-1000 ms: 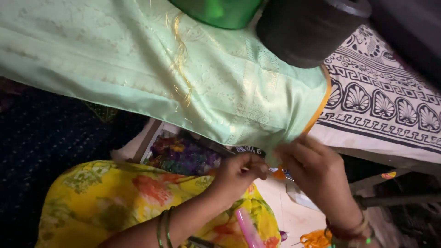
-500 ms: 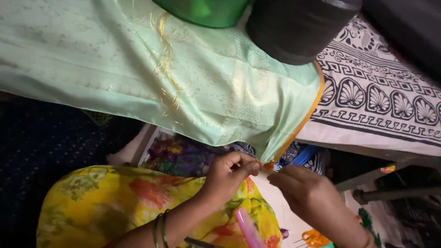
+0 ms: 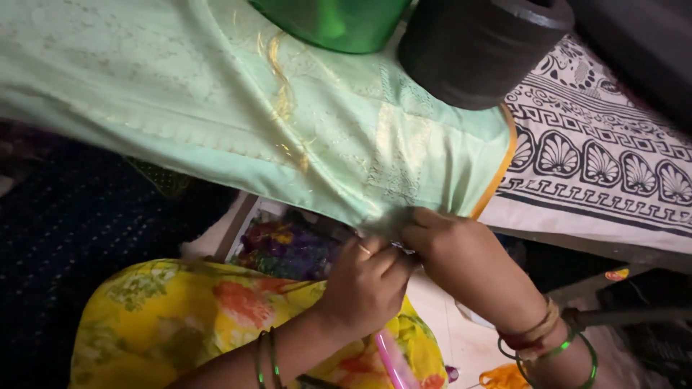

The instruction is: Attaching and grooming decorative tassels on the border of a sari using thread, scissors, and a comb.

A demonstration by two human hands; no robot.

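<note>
From the head view I see my two hands meeting at the lower centre of the frame, right under the hanging edge of the pale green cloth (image 3: 216, 122). My left hand (image 3: 364, 284) comes up from the bottom of the frame with the wrist bent and the fingers curled in tight, pinching the cloth's lower edge; a ring shows on one finger and two thin green bangles (image 3: 265, 356) sit on that forearm. My right hand (image 3: 458, 252) comes in from the lower right, knuckles up, thumb and fingers closed on the same edge just beside the left one, so the two hands touch. I cannot tell whether either holds anything small besides the fabric. On the right wrist I count several bangles (image 3: 548, 342), green and gold, too bunched to number exactly. The cloth spreads across the upper left and centre, with an orange border (image 3: 501, 169) down its right edge near my right hand. At the top sit two big thread spools: one green spool (image 3: 331, 21) at top centre and one black spool (image 3: 476, 50) just right of it, both resting on the cloth. A black-and-white patterned sheet (image 3: 605, 173) fills the right side. My yellow floral garment (image 3: 173, 317) covers the lower left, and a pink stick (image 3: 389, 360) lies against it below my left hand.
</note>
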